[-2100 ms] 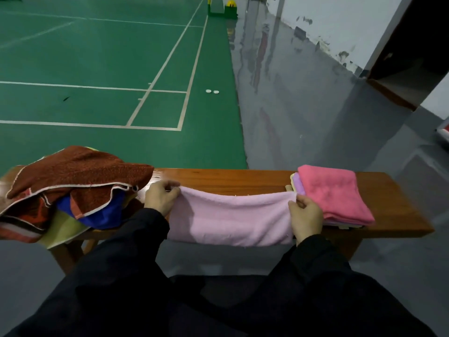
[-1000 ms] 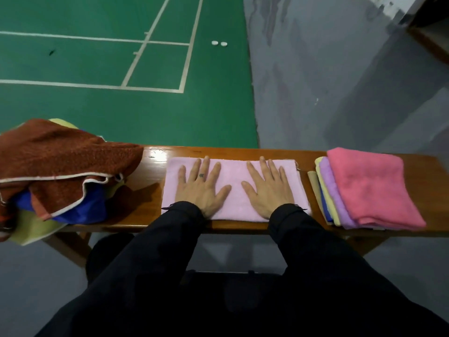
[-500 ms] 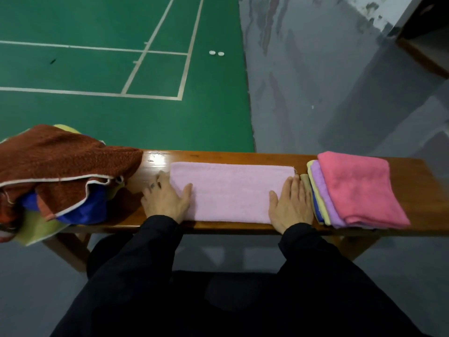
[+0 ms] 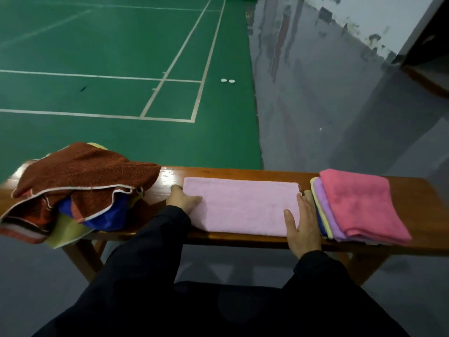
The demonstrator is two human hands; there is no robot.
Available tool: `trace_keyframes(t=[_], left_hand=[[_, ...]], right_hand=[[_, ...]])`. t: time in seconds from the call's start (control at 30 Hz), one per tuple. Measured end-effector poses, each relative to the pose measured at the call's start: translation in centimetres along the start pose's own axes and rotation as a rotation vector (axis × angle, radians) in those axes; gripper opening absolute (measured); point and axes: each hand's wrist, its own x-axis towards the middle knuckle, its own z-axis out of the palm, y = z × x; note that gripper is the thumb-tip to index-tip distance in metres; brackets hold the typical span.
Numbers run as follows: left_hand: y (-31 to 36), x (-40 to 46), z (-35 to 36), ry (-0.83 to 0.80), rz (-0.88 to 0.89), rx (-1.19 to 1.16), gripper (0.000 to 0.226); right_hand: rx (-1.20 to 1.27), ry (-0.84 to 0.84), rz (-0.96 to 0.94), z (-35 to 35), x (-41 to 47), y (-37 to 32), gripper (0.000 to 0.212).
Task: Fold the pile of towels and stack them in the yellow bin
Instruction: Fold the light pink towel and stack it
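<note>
Head view: pink towel (image 4: pixel 243 205) between both hands' fingers (image 4: pixel 303 205).

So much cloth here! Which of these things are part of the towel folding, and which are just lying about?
Part of the job:
- light pink towel, flat on the bench
- left hand and right hand, one at each end of it
- unfolded pile at the left
- folded stack at the right

Just lying about:
- two white discs on the green floor

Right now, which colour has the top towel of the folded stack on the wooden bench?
Deep pink top folded towel, clearest in the head view.
</note>
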Motion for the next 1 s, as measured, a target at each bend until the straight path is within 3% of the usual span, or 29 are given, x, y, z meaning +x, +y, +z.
trace_keyframes(t=[0.13, 0.3, 0.47, 0.63, 0.8, 0.9, 0.97, 1.0], left_hand=[[0.2, 0.3, -0.1, -0.055, 0.036, -0.245, 0.06], [2.8, -1.6, 0.3, 0.072, 0.231, -0.48, 0.023], [6.5, -4.1, 1.7, -0.005, 0.472, -0.236, 0.04], [11.1, -7.4, 7.4, -0.08, 0.696, -0.063, 0.042], [11.8, -8.8, 14.9, -0.169, 0.747, 0.083, 0.038], [10.6, -9.8, 18.2, -0.354, 0.755, 0.227, 0.052], [9.4, -10.5, 18.5, -0.415, 0.754, 0.183, 0.056], [8.6, -10.6, 18.1, -0.372, 0.753, 0.127, 0.052]], right_hand=[[0.245, 0.034, 0.123, -0.8, 0.6, -0.3, 0.085], [0.359, 0.033, 0.129, -1.1, 0.6, 0.0, 0.083], [0.499, 0.067, 0.159, -1.5, 0.5, -0.1, 0.079], [0.645, 0.082, 0.178, -1.7, 0.4, -0.1, 0.062], [0.742, 0.084, 0.184, -2.0, 0.0, -0.1, 0.061], [0.697, 0.07, 0.187, -2.8, 0.0, -0.8, 0.049], [0.718, 0.076, 0.216, -2.9, -0.1, -0.8, 0.052], [0.72, 0.072, 0.218, -2.9, -0.1, -0.5, 0.055]])
